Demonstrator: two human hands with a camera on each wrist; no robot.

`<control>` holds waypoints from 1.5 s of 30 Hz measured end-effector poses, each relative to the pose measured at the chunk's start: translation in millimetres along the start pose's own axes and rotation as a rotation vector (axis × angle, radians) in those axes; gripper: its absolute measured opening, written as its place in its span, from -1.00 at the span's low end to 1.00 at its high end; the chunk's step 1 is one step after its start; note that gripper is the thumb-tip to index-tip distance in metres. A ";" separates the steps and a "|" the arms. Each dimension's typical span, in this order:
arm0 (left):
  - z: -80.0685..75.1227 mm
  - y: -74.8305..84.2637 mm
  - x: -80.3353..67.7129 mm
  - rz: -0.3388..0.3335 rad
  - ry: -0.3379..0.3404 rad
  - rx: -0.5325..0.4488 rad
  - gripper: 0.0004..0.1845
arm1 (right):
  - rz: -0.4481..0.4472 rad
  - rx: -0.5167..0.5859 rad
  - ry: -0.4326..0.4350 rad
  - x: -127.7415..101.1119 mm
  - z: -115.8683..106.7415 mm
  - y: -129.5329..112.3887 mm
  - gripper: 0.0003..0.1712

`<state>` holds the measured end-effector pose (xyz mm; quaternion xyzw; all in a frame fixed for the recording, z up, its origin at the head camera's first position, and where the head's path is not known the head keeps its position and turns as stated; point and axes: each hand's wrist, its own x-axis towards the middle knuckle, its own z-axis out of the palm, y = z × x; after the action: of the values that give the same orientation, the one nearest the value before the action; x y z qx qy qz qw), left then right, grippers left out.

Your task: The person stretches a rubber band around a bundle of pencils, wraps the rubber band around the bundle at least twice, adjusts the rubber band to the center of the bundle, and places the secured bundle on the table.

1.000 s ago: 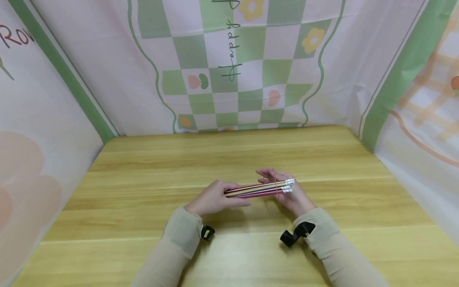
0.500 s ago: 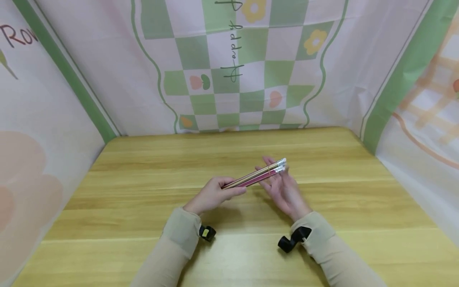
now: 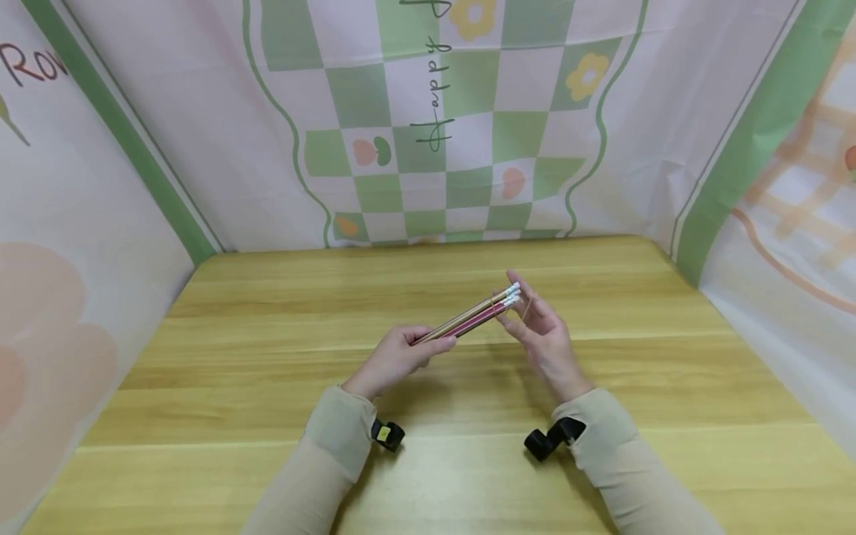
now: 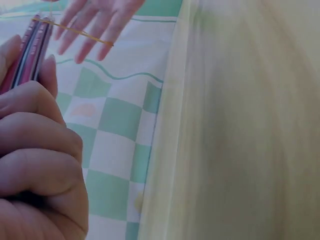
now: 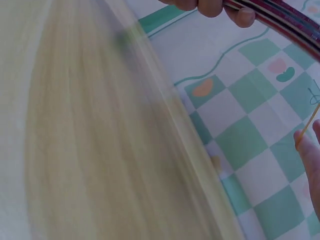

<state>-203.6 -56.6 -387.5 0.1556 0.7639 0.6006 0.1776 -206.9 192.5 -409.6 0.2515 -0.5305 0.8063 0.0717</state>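
Since the frame a second earlier, the bundle of slim pink and yellow pencils (image 3: 471, 319) has swung from lying level across both hands to slanting up toward the upper right, and it sits higher over the middle of the frame.

The left hand (image 3: 394, 360), just left of centre in the head view, comes in from a beige sleeve with the wrist low and the knuckles up; its fingers and thumb are curled round the lower, pointed end of the bundle — a firm grip, plain in the left wrist view too (image 4: 37, 165).

The right hand (image 3: 543, 334) stands right of centre, palm turned toward the bundle, fingers fairly straight and spread. A thin tan rubber band (image 3: 513, 305) is stretched from the eraser ends of the pencils out round those fingers; in the left wrist view (image 4: 75, 31) it runs as one taut line across them. How many pencils there are cannot be counted exactly — at least three.

Both hands hover above the pale wooden table (image 3: 267, 386). One bundle, one band, two hands.
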 end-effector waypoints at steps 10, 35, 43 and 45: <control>-7.8 0.1 -1.0 -0.059 -0.004 0.122 -0.53 | 0.033 -0.288 -0.020 2.1 2.6 -13.4 -0.34; -1.2 9.8 -10.5 0.049 -0.072 0.646 -0.54 | 0.412 -0.564 -0.027 8.2 -5.6 -22.6 -0.61; 3.1 10.0 -8.4 0.240 -0.031 0.781 -0.68 | 0.514 -0.203 0.095 10.1 -15.0 -23.8 -0.75; 3.7 9.6 -8.4 0.290 -0.019 0.769 -0.69 | 0.549 -0.169 0.103 9.7 -16.2 -25.4 -0.77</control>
<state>-194.2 -55.0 -378.2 0.3220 0.9012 0.2887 0.0270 -210.9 216.3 -389.2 0.0504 -0.6399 0.7600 -0.1018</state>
